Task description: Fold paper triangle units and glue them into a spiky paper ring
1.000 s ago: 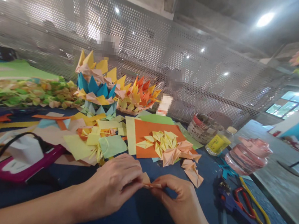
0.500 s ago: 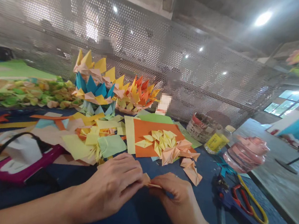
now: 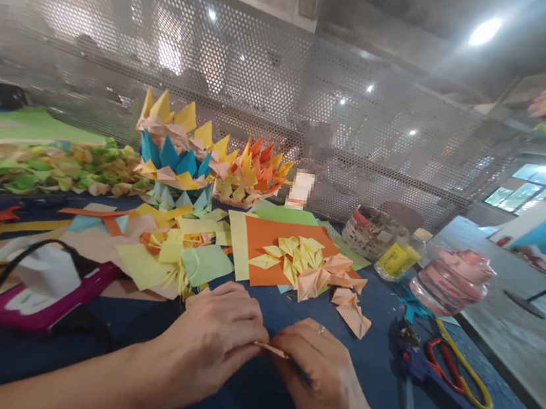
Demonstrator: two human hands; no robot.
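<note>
My left hand (image 3: pixel 209 339) and my right hand (image 3: pixel 320 369) meet low in the middle of the view, over a dark blue tabletop (image 3: pixel 228 405). Between their fingertips they pinch a small peach folded paper piece (image 3: pixel 271 349), mostly hidden by the fingers. Just beyond the hands lie several folded peach and yellow paper units (image 3: pixel 314 272) on an orange sheet (image 3: pixel 268 244).
Stacked spiky paper crowns (image 3: pixel 180 153) stand at the back. Loose coloured sheets (image 3: pixel 167 258) and a pink glue gun (image 3: pixel 42 299) lie at left. Right of my hands are scissors (image 3: pixel 456 373), a blue tool (image 3: pixel 422 369), a jar (image 3: pixel 450 282), a yellow bottle (image 3: pixel 398 260) and a basket (image 3: pixel 371 233).
Both hands have dropped slightly and closed in on each other. More of the paper piece is covered, and my right hand has turned so its back faces up.
</note>
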